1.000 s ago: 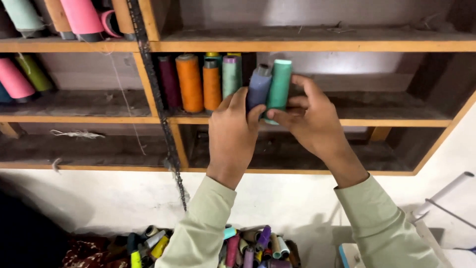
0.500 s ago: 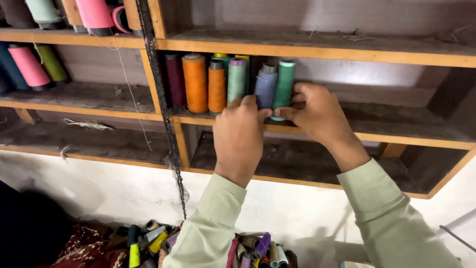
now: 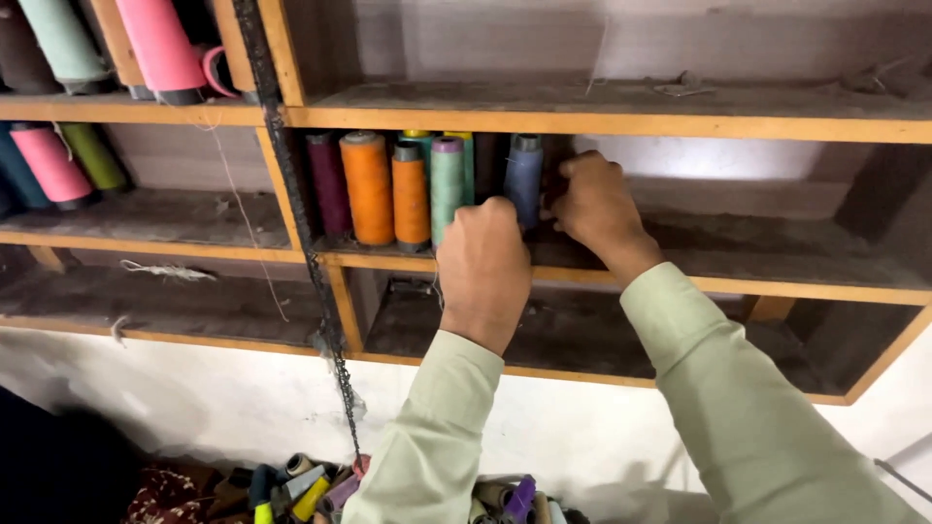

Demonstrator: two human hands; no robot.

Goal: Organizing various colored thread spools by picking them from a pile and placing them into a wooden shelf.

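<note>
1. We stand before a wooden shelf unit (image 3: 621, 124) with orange-painted front edges, fixed to a pale wall; a dark chain (image 3: 309, 262) hangs down along one upright.
2. Nearest to us, low in the view, a heap of mixed thread cones (image 3: 301, 485) lies below the shelves. Half a second ago it sat lower in the frame, so our head has tipped slightly.
3. Our left hand (image 3: 483, 272) is raised to the middle shelf, its back towards us. Its fingers (image 3: 485, 215) curl forward just in front of the light green spool (image 3: 447, 184); we cannot tell whether they grip anything.
4. Our right hand (image 3: 600, 209) has pushed further into the shelf than before. Its fingers are bunched together beside the blue-violet spool (image 3: 524, 180), touching its side; what they enclose is hidden.
5. The teal spool that we held a second ago no longer shows; the right hand covers that spot.
6. Behind the hands, the blue-violet spool now stands upright on the middle shelf, at the right end of a row with an orange spool (image 3: 369, 189), a smaller orange spool (image 3: 411, 199) and a maroon spool (image 3: 330, 184).
7. Farther left, pink spools (image 3: 160, 44) rest on the other shelves.
</note>
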